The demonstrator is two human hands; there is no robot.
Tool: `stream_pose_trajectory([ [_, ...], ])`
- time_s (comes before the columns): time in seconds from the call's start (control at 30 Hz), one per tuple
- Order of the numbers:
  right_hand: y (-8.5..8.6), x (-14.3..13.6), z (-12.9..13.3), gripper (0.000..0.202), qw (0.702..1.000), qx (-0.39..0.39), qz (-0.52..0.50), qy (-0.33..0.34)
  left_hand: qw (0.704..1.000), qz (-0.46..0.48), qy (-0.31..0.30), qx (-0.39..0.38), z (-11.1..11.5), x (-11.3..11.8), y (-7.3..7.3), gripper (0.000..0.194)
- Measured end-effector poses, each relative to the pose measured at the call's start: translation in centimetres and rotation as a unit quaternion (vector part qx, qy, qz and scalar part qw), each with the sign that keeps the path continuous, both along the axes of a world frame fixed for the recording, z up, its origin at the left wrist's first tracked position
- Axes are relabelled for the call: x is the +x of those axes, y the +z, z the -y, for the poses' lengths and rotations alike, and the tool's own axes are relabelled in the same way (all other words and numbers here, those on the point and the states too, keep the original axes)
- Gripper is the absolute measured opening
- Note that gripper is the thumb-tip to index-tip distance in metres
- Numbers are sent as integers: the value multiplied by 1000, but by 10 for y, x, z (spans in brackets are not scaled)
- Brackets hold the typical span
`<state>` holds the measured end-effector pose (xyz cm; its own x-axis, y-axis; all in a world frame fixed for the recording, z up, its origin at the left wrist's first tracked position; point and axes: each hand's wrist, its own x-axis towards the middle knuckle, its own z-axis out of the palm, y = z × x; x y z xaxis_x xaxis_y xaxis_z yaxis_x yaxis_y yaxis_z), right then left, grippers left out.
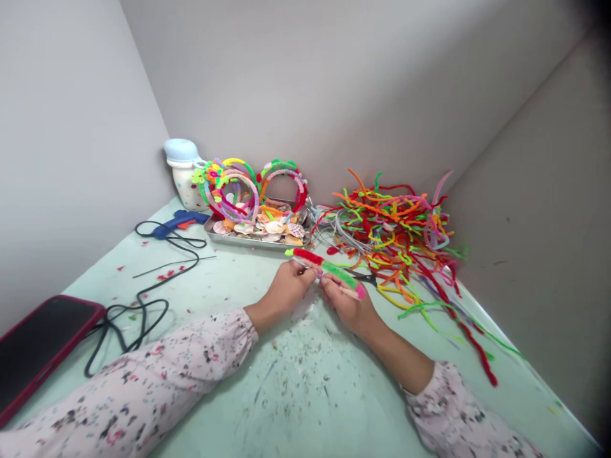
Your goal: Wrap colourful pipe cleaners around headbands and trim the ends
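Note:
A curved headband (329, 267) wrapped in red, green and pink fuzzy pipe cleaner is held above the middle of the table. My left hand (289, 284) is closed on its left part, fingers pinched near the inner side. My right hand (346, 304) grips it toward the pink end at the right. Between the fingertips of both hands shows a small purple bit, too small to make out well. Black-handled scissors (366, 278) lie just behind my right hand, partly hidden by the headband.
Behind stands a metal tray (252, 242) of shells and round patches with finished headbands (238, 191). Tangled pipe cleaners (396, 222) spread at right. A blue glue gun (179, 222) with black cord, a white bottle (187, 181) and a red-cased phone (48, 343) are at left.

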<state>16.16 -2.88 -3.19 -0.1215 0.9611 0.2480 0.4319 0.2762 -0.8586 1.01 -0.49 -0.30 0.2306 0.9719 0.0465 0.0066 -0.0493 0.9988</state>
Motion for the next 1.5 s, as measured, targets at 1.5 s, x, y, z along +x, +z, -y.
stream_pose_trajectory([
  [1.5,9,-3,2,28,998,-57,-37,-7,991,-92,-22,92,-3,-3,-13,23],
])
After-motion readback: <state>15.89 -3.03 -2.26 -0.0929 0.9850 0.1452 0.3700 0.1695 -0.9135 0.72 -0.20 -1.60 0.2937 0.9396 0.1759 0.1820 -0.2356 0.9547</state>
